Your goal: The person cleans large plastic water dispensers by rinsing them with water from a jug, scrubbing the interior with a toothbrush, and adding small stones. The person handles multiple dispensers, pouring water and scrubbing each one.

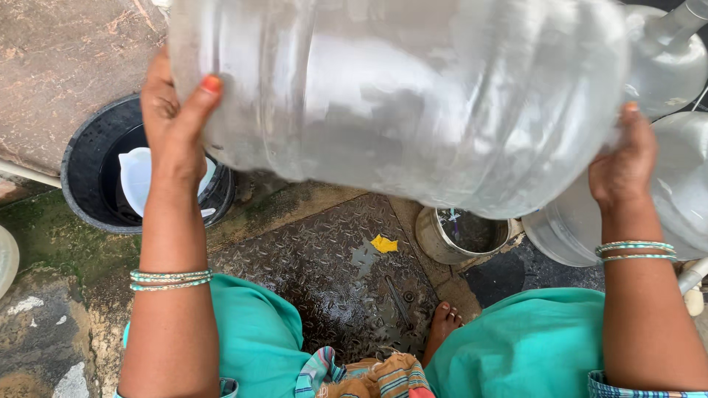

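While one large clear water jug (413, 96) lay tilted sideways above the wet metal plate (332, 273), the left hand (173, 118) and right hand (627, 162) gripped its opposite ends, fingers curled. Two more jugs (664, 191) stood right; one black bucket (88, 162), left.

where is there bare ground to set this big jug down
Free: the wet metal plate between the black tub and small pot, ahead of the foot. Crowded at right, where more clear jugs stand. Both the left hand and the right hand grip the big jug.
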